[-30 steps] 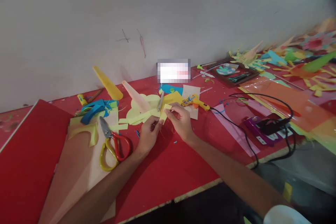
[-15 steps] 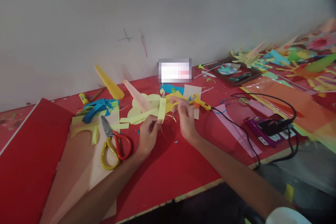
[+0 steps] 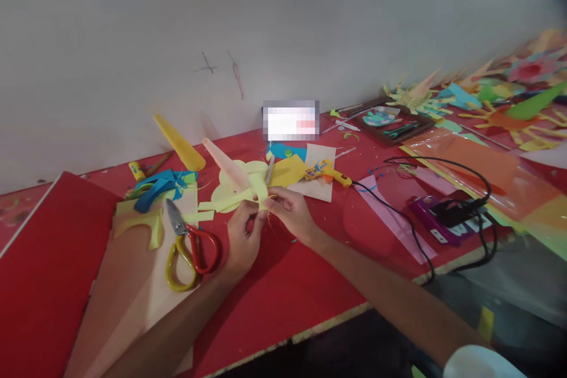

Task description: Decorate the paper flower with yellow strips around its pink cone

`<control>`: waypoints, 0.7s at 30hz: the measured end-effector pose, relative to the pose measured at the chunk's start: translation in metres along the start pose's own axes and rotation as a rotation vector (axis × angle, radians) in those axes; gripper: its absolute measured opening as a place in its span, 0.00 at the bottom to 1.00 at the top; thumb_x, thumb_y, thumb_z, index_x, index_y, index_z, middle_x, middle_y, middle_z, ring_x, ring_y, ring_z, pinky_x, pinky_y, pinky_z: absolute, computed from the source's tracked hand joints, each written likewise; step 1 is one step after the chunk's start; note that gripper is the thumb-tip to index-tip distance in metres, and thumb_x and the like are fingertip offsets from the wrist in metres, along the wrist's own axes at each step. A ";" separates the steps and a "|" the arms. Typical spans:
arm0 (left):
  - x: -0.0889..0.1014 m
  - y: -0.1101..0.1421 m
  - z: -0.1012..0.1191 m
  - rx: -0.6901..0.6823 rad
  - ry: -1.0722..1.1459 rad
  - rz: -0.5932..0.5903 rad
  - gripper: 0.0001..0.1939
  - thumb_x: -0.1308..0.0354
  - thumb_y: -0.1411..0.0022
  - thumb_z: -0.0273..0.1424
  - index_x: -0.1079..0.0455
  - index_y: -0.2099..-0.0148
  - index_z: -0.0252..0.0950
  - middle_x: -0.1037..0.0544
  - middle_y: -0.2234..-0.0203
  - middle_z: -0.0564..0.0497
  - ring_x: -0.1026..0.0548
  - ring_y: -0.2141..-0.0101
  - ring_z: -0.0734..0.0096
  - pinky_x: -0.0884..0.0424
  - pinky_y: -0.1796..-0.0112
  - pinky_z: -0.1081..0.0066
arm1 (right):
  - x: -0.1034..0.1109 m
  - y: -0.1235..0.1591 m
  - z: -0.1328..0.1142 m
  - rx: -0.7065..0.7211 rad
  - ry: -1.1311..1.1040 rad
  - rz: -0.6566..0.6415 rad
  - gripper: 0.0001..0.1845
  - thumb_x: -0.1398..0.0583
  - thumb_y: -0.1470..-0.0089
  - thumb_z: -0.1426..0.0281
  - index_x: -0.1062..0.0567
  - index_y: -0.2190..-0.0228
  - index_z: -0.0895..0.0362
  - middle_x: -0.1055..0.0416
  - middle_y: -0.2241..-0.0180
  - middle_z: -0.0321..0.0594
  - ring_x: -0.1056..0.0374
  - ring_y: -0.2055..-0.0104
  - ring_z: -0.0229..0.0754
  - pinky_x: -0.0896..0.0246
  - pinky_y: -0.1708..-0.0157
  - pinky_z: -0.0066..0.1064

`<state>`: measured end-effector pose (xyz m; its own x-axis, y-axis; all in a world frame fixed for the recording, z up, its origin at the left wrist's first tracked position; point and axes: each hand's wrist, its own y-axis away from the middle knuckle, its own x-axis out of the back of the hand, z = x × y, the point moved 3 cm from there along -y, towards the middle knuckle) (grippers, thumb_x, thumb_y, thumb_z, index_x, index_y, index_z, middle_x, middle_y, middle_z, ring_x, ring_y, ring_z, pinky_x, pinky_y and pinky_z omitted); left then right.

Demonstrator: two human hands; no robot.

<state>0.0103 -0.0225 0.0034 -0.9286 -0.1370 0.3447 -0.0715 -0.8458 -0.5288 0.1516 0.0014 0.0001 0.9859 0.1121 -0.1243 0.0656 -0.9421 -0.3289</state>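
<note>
A pale yellow paper strip (image 3: 261, 188) is pinched between my left hand (image 3: 244, 235) and my right hand (image 3: 290, 211), its upper part bent over. My fingers meet at its lower end and cover part of it. Just behind lies a scalloped pale yellow paper piece (image 3: 221, 192) with a pale pink paper cone (image 3: 225, 164) leaning up from it. More pale yellow strips (image 3: 207, 214) stick out left of my left hand. Scissors (image 3: 186, 242) with one red and one yellow handle rest left of that hand.
A yellow glue gun (image 3: 339, 176) with a black cord lies right of my hands, near a purple power strip (image 3: 429, 221). A yellow cone (image 3: 179, 142) stands behind left. A brown tray (image 3: 407, 137) and paper crafts (image 3: 527, 71) fill the far right.
My right hand has moved left and down from near the glue gun and closed on the strip beside my left hand. The strip, upright before, now bends over. The view has shifted slightly.
</note>
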 end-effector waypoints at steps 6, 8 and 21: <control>-0.004 0.000 0.002 0.044 -0.013 -0.070 0.12 0.44 0.31 0.38 0.31 0.66 0.37 0.26 0.72 0.54 0.30 0.69 0.72 0.33 0.65 0.72 | 0.004 0.003 -0.008 0.089 0.081 0.041 0.18 0.38 0.40 0.53 0.20 0.70 0.54 0.22 0.66 0.42 0.27 0.60 0.45 0.31 0.56 0.37; -0.005 -0.002 0.000 0.117 -0.015 -0.102 0.13 0.44 0.31 0.40 0.31 0.66 0.38 0.26 0.72 0.53 0.30 0.69 0.72 0.33 0.65 0.72 | 0.004 0.003 -0.007 0.072 0.089 0.055 0.19 0.38 0.40 0.51 0.20 0.71 0.54 0.22 0.66 0.42 0.26 0.60 0.45 0.31 0.56 0.38; -0.011 -0.004 -0.012 0.208 -0.129 -0.163 0.15 0.42 0.34 0.39 0.34 0.71 0.37 0.31 0.79 0.56 0.37 0.76 0.74 0.42 0.71 0.73 | 0.014 -0.005 -0.003 0.032 0.104 0.213 0.23 0.34 0.47 0.49 0.28 0.78 0.55 0.28 0.75 0.37 0.33 0.71 0.40 0.34 0.69 0.31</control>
<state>0.0162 -0.0114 -0.0078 -0.8559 -0.0440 0.5152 -0.1272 -0.9478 -0.2923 0.1657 0.0068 0.0024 0.9876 -0.1229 -0.0977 -0.1490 -0.9304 -0.3350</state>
